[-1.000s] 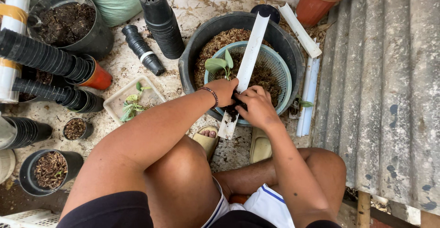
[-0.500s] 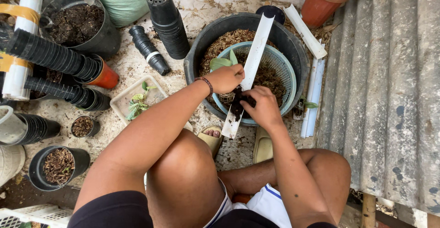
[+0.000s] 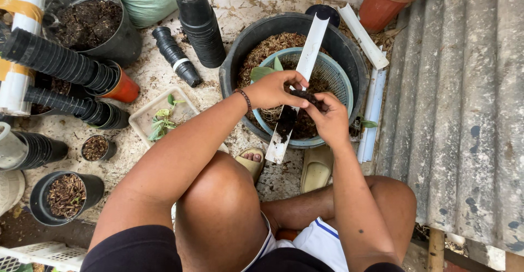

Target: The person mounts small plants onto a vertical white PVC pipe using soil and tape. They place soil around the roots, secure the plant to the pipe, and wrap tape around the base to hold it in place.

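Head view: a long white channel strip, smeared with dark soil at its lower part, lies slanted across the teal mesh basket, its top end over the far rim of the big black tub and its bottom end jutting past the tub's near rim toward the person's knees. The left hand curls closed over the strip's left edge, a beaded bracelet on its wrist. The right hand pinches a dark clump of soil against the strip, fingers closed. The basket sits inside the tub on brown coconut husk. On the ground left of the tub lie stacks of black nursery pots and a shallow tray of seedlings. Corrugated sheeting runs along the right side.
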